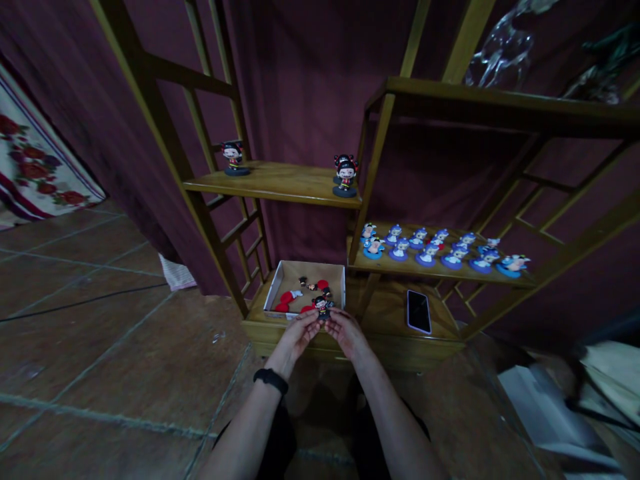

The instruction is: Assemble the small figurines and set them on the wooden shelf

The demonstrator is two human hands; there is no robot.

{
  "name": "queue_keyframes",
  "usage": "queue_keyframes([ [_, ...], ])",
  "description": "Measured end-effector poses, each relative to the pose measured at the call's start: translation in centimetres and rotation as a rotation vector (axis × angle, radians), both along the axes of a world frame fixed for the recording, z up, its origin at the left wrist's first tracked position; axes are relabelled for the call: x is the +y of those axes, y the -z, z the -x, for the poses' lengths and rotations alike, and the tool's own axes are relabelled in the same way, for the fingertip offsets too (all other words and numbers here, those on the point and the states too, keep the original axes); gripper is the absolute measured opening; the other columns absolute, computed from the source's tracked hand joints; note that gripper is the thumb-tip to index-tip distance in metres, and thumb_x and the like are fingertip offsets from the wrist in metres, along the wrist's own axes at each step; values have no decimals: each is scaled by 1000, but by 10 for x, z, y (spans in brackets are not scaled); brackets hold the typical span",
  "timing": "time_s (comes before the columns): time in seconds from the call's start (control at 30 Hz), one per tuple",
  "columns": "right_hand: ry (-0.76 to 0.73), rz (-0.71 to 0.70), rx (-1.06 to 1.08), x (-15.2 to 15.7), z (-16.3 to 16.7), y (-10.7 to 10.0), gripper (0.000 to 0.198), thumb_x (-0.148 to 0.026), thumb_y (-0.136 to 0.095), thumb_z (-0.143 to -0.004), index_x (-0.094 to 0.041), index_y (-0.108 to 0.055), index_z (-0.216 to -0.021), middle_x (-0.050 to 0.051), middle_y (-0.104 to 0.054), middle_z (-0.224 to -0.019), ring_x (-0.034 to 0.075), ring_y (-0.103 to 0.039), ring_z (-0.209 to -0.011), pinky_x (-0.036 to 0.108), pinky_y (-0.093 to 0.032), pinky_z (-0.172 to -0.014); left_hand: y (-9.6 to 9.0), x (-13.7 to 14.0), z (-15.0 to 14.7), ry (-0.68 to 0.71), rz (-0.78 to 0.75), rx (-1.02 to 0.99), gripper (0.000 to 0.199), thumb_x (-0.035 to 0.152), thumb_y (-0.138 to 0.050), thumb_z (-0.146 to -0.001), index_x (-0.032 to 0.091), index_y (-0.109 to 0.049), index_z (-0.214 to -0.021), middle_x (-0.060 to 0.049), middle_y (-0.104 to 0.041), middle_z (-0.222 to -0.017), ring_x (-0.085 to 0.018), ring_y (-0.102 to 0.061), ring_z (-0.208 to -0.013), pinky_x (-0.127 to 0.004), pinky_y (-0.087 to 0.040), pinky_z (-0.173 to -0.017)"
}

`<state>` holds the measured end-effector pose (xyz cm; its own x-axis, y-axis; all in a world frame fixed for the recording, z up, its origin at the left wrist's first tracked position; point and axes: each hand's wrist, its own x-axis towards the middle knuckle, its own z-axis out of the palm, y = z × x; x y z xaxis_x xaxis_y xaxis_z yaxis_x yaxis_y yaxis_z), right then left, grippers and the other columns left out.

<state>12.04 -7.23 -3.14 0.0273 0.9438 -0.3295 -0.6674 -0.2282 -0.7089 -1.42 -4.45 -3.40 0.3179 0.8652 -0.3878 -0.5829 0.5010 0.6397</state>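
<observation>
Between my left hand (303, 331) and my right hand (347, 331) is a small black-and-red figurine (323, 305) on a dark round base. The fingertips of both hands are closed on its base, and it stands upright, facing me. Just behind it is an open cardboard box (334, 272) with several red pieces and small figures lying in it. On the wooden shelf above, similar dark-haired figurines stand on dark bases: one figurine (233, 159) at the left end, and a front figurine (345, 179) at the right end with another partly hidden behind it.
Rows of blue and purple figurines (428, 254) fill the lower right shelf (370, 264). A phone (419, 311) lies on the cabinet's bottom board. Glass ornaments (503, 50) stand on the upper right shelf. A white bag (613, 380) rests on the floor at right, and a cable (85, 308) runs at left.
</observation>
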Motion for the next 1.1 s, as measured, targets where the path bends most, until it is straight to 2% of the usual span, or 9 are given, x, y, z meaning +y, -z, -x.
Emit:
queue_keyframes([
  [0.53, 19, 13, -25, 0, -1, -3, 22, -22, -71, -60, -15, -65, -81, 0, -66, -62, 9, -57, -53, 20, -48, -54, 0, -1, -1, 0, -48, 55, 19, 5, -67, -68, 11, -62, -85, -4, -67, -69, -8, -62, -57, -15, -50, -55],
  [0.73, 18, 7, -43, -1, -1, -5, 21, -21, -70, -60, -14, -65, -80, 3, -67, -64, 10, -58, -54, 22, -48, -54, -2, -1, -1, 0, -16, 40, 15, 9, -64, -72, 12, -62, -86, -4, -65, -66, -9, -62, -56, -16, -50, -52],
  [1.1, -17, 5, -78, 1, 0, 2, 30, -22, -73, -59, -15, -63, -86, 2, -68, -65, 12, -62, -58, 24, -49, -58, -2, 1, 0, -34, 14, 11, 10, 6, -59, -75, 9, -62, -84, -4, -64, -63, -8, -59, -52, -16, -50, -52],
])
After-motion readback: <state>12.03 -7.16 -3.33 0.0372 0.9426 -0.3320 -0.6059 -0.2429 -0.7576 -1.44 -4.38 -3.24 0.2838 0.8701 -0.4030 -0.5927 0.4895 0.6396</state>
